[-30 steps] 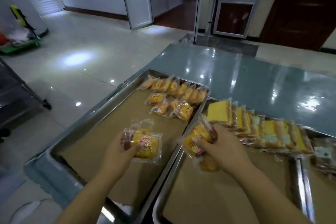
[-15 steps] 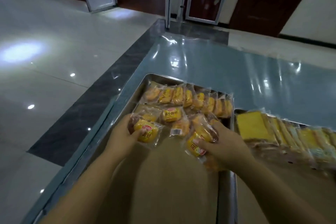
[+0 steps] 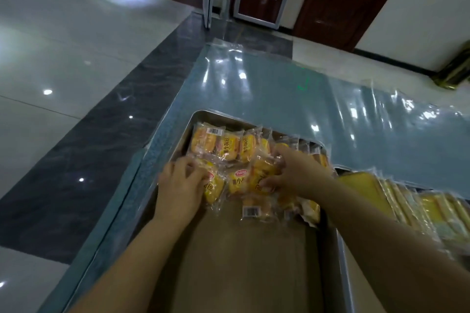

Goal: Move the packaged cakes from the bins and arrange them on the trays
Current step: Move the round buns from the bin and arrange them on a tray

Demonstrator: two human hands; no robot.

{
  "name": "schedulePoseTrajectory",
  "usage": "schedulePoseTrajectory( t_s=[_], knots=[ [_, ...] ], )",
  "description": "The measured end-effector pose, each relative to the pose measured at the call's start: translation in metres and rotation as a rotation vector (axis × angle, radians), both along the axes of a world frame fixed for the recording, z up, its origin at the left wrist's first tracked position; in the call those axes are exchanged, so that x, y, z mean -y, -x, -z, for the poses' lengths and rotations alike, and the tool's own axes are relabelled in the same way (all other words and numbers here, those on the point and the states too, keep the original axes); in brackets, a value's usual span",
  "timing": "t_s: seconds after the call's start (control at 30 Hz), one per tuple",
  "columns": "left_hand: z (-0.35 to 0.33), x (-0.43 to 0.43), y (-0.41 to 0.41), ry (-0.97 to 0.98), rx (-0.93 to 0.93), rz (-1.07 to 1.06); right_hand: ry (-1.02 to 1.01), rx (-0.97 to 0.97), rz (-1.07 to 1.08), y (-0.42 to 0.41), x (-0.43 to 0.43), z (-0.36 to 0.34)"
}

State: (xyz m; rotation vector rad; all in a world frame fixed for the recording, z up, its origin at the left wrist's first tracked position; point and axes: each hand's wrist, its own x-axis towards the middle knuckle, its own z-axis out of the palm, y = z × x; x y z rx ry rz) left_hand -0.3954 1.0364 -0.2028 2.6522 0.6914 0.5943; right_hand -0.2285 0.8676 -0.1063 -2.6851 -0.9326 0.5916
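A steel tray (image 3: 175,140) lined with brown paper holds a far row of packaged yellow cakes (image 3: 226,146) and a second, looser row nearer me. My left hand (image 3: 179,187) grips a packaged cake (image 3: 213,187) at the left end of the second row, low over the tray. My right hand (image 3: 296,171) reaches over the second row, fingers curled round another packaged cake (image 3: 260,180), thumb pressed on its wrapper. A cake with a barcode label (image 3: 254,208) lies just below that hand. My right forearm hides the right end of the second row.
A second tray on the right carries a row of flat yellow packaged cakes (image 3: 417,206). Both trays sit on a blue table (image 3: 279,99) under shiny clear film. Glossy tiled floor lies to the left. Doors stand beyond the table. Bare brown paper (image 3: 241,262) fills the near tray.
Both hands have carried their cakes forward to the far rows of the left tray and lowered them there. The view has swung right and tilted down.
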Motion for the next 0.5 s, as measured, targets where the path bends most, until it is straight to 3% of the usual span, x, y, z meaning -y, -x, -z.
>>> schedulePoseTrajectory(
  t_s=[0.2,0.5],
  knots=[
    [0.007,0.001,0.0,-0.047,-0.061,0.161,0.034,0.212,0.094,-0.019,-0.003,0.024],
    [-0.018,0.012,0.004,0.007,-0.148,0.163,0.045,0.39,0.101,0.004,0.01,0.029]
  ],
)
